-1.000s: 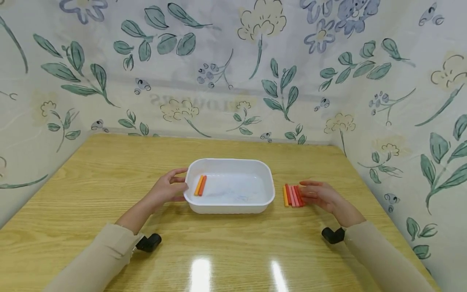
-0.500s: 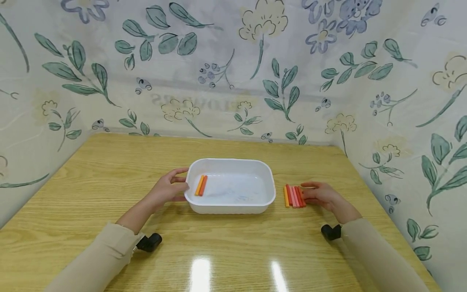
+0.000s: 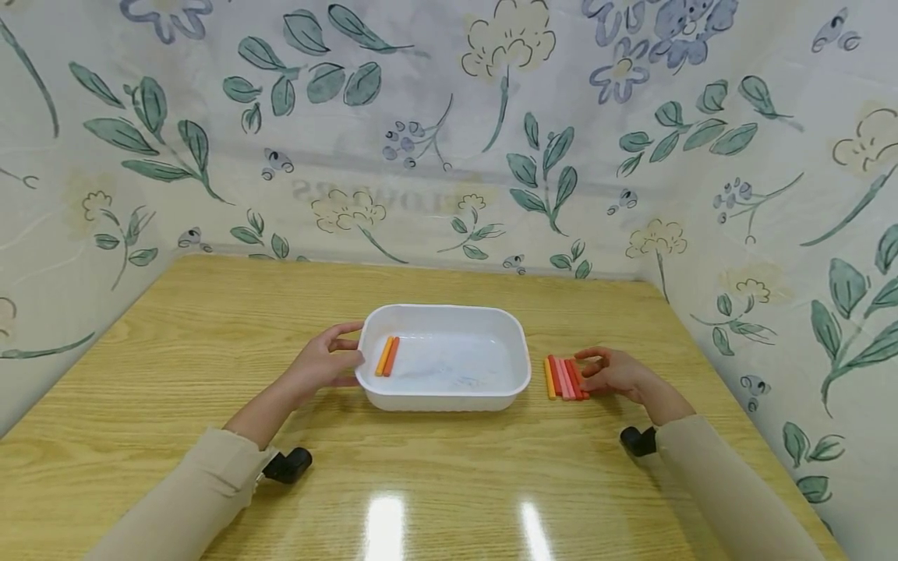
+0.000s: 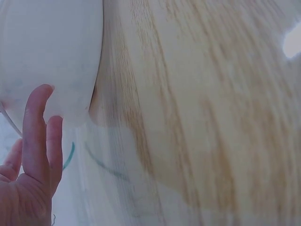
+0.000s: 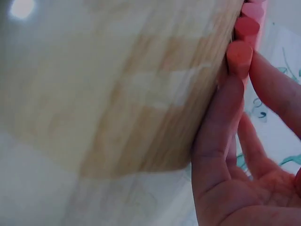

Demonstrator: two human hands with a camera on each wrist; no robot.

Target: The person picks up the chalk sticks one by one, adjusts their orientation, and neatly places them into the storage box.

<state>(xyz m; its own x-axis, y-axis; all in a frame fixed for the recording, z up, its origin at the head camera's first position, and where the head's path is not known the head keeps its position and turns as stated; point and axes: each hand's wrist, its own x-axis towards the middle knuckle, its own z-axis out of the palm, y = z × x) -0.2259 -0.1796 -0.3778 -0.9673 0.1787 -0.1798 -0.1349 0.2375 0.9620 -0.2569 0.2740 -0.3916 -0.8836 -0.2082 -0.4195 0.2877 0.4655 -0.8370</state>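
My left hand [image 3: 326,361] holds the left end of a white plastic tray [image 3: 449,402], thumb at the rim. In the left wrist view, curved fingers [image 4: 35,136] lie against the tray's outer wall [image 4: 56,56]. Inside the tray, a yellow-orange chalk stick [image 3: 383,356] and an orange chalk stick [image 3: 391,357] lie side by side. Right of the tray is a row of several chalk sticks [image 3: 563,379] in yellow-orange, red and pink. At its right end my right hand [image 3: 617,374] pinches an orange-red chalk stick [image 5: 239,57], beside a red chalk stick [image 5: 248,29].
The wooden table [image 3: 449,475] reaches back to a flowered cloth [image 3: 421,156] that hangs behind and along both sides. Black wrist cameras sit under both cuffs, the left camera [image 3: 288,466] and the right camera [image 3: 637,442]. Faint bluish smudges mark the tray's floor.
My right hand's fingers have drawn in around the row's rightmost chalk stick, which shows more than before. The left hand and the tray keep their places.
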